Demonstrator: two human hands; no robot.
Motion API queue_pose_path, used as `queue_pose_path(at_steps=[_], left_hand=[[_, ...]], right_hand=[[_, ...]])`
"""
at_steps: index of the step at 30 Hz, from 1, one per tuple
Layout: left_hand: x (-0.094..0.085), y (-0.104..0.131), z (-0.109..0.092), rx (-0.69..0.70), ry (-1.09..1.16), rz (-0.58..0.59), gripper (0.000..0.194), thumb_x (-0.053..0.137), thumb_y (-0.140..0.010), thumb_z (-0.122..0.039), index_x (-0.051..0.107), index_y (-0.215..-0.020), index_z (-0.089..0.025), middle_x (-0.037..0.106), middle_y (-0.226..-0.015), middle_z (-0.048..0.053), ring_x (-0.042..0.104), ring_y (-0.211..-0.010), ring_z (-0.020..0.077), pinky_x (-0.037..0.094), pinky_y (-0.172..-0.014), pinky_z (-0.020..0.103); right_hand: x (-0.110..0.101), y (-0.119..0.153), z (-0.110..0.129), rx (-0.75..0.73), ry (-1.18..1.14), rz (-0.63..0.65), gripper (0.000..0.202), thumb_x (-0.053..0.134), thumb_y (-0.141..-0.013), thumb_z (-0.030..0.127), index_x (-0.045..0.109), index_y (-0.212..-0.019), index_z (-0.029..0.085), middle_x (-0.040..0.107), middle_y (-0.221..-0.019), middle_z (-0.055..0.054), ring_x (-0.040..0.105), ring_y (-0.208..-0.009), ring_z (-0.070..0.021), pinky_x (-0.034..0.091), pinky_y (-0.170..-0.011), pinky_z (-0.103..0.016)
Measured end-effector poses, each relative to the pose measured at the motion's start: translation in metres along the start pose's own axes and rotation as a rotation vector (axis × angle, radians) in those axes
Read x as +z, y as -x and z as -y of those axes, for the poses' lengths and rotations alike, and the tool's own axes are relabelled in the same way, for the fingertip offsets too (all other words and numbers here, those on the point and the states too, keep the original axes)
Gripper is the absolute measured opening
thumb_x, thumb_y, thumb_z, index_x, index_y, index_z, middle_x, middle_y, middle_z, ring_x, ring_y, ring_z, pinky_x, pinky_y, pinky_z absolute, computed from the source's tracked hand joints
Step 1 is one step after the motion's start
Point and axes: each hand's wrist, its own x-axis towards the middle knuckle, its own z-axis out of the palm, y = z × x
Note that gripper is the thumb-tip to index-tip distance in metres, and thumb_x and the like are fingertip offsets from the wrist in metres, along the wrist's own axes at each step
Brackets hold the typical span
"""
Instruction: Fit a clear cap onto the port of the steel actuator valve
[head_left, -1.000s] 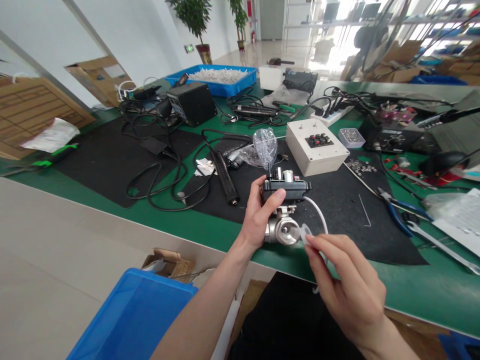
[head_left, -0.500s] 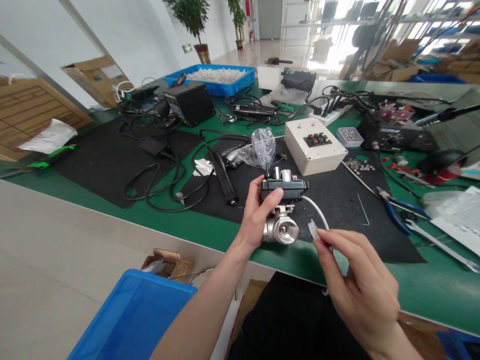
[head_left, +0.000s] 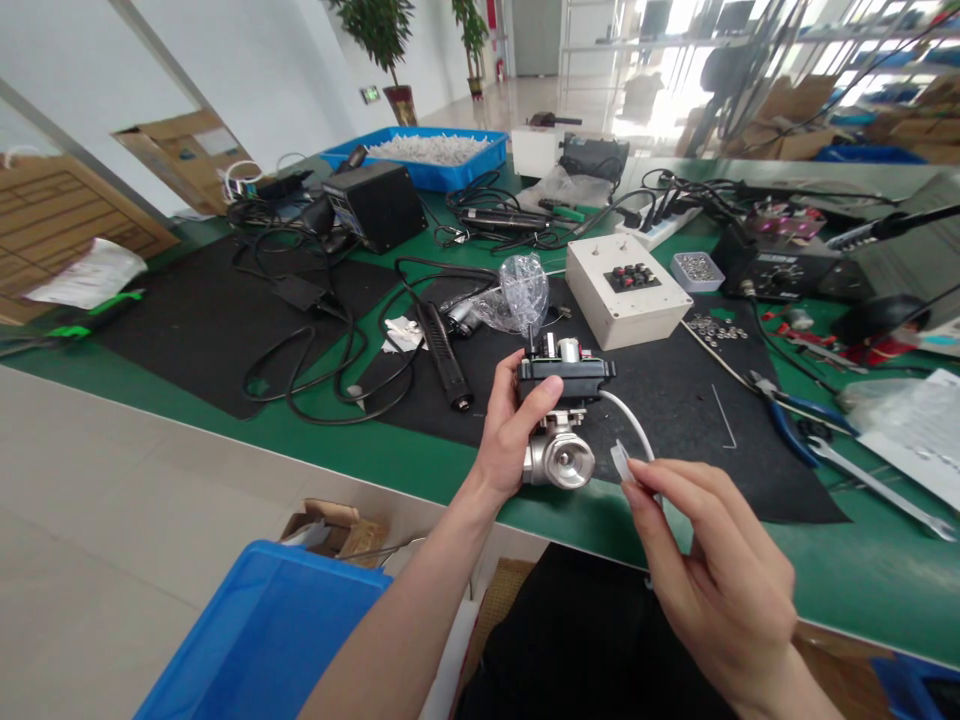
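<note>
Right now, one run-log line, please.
left hand: holds metal valve by black housing | right hand: pinches translucent cap, apart from valve

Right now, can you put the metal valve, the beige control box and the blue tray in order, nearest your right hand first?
From the right hand, nearest first:
1. Metal valve, just to its left
2. Beige control box, beyond the valve
3. Blue tray, far back on the left
</note>
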Motion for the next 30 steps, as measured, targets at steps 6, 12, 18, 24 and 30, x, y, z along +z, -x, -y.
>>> queue_pose_path(at_steps=[6, 12, 18, 24, 30], left_hand=[[-0.0001, 0.0003, 0.0008, 0.007, -0.016, 0.005, 0.059, 0.087, -0.095, -0.049, 0.063, -0.143, -0.025, 0.073, -0.138, 0.009, 0.068, -0.135, 0.0333, 0.051, -0.121, 0.050], [0.0005, 0.0006, 0.0007, 0.004, -0.005, 0.004, 0.059, 0.088, -0.095, -0.049, 0.062, -0.143, -0.025, 0.072, -0.139, 0.009, 0.068, -0.135, 0.0335, 0.051, -0.120, 0.050], [0.0026, 0.0011, -0.0012, -0.008, 0.010, -0.005, 0.062, 0.089, -0.093, -0.049, 0.062, -0.142, -0.025, 0.072, -0.138, 0.009, 0.069, -0.133, 0.0331, 0.051, -0.120, 0.049], [0.0033, 0.0016, -0.0017, -0.007, 0.007, -0.006, 0.059, 0.089, -0.094, -0.048, 0.062, -0.142, -0.025, 0.073, -0.138, 0.009, 0.069, -0.134, 0.0339, 0.053, -0.119, 0.050], [0.0030, 0.0019, -0.0012, 0.001, 0.002, -0.006, 0.057, 0.088, -0.095, -0.047, 0.063, -0.141, -0.025, 0.073, -0.138, 0.010, 0.070, -0.132, 0.0336, 0.056, -0.116, 0.049]], right_hand=[[-0.0002, 0.0005, 0.0002, -0.002, 0.009, 0.005, 0.029, 0.073, -0.100, -0.007, 0.075, -0.124, 0.009, 0.077, -0.112, -0.008, 0.073, -0.099, -0.0138, 0.060, -0.091, -0.026], [-0.0004, 0.0001, 0.0012, -0.001, 0.009, 0.004, 0.030, 0.074, -0.099, -0.008, 0.075, -0.124, 0.009, 0.076, -0.113, -0.008, 0.073, -0.100, -0.0134, 0.060, -0.093, -0.025], [0.0000, -0.0008, 0.0017, -0.002, 0.010, 0.003, 0.029, 0.074, -0.098, -0.008, 0.076, -0.123, 0.009, 0.076, -0.111, -0.008, 0.073, -0.099, -0.0132, 0.060, -0.092, -0.024], [0.0004, -0.0002, 0.0020, -0.007, 0.006, 0.001, 0.031, 0.074, -0.097, -0.009, 0.076, -0.123, 0.009, 0.077, -0.111, -0.008, 0.074, -0.098, -0.0146, 0.062, -0.090, -0.027], [0.0007, -0.0006, 0.0016, -0.005, 0.006, -0.004, 0.032, 0.073, -0.098, -0.008, 0.075, -0.124, 0.010, 0.077, -0.112, -0.008, 0.074, -0.098, -0.0158, 0.063, -0.089, -0.028]])
